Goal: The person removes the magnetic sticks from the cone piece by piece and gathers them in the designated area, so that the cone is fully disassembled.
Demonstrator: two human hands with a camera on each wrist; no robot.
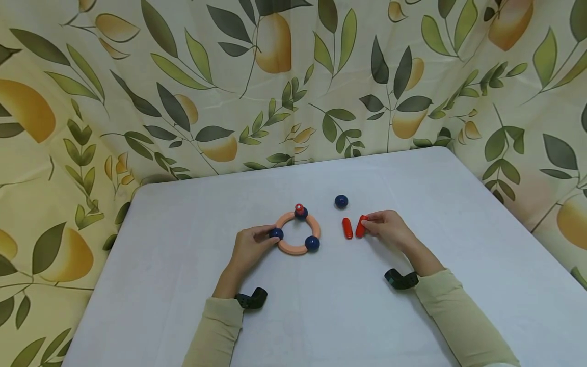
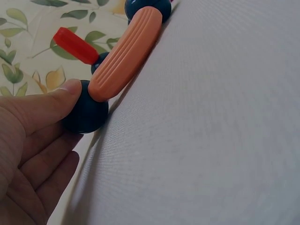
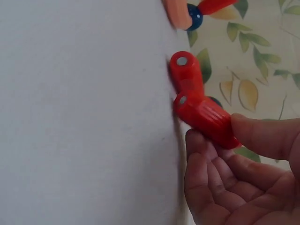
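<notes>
A ring of curved orange rods (image 1: 292, 250) joined by dark blue balls (image 1: 312, 243) lies on the table. From its far ball rises a red rod (image 2: 76, 45), standing upright. My left hand (image 1: 247, 248) pinches the ring's left ball (image 2: 86, 110) between thumb and fingers. To the right, my right hand (image 1: 389, 228) pinches a red rod (image 3: 208, 119) by one end; a round silvery spot shows on its other end. Just left of it another red rod (image 1: 347, 228) lies on the cloth, partly hidden behind the held one in the right wrist view.
A loose dark blue ball (image 1: 341, 201) sits beyond the red rods. The white-covered table (image 1: 321, 316) ends at the back against a curtain (image 1: 275, 102) printed with fruit and leaves. A black wrist camera (image 1: 401, 279) sits at the right cuff, another at the left.
</notes>
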